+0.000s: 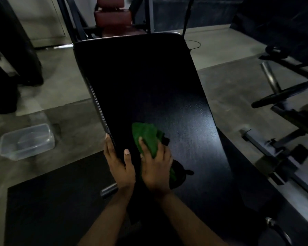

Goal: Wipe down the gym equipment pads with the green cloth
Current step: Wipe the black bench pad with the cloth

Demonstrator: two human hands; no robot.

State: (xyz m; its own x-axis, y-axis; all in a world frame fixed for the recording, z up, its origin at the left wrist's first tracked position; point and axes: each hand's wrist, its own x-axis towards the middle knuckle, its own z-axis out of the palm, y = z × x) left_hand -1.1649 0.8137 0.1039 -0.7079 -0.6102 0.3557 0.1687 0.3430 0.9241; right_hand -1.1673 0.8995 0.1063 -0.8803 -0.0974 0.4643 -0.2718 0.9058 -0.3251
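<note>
right hand (156,167) presses a green cloth (148,137) flat onto the black bench pad (140,77), fingers spread over the cloth, near the pad's lower left part. left hand (118,166) grips the pad's left edge, thumb on top, fingers wrapped down the side. clear plastic tub (27,142) sits on the floor to the left. dark floor mat (52,201) lies under the bench. red padded seat (112,16) stands behind, well apart.

The cloth (148,139) lay on the bench pad (140,82) near its left edge, under the right hand (156,167). The left hand (118,164) gripped that edge. A tub (27,141) sat on the floor (64,82) to the left.
</note>
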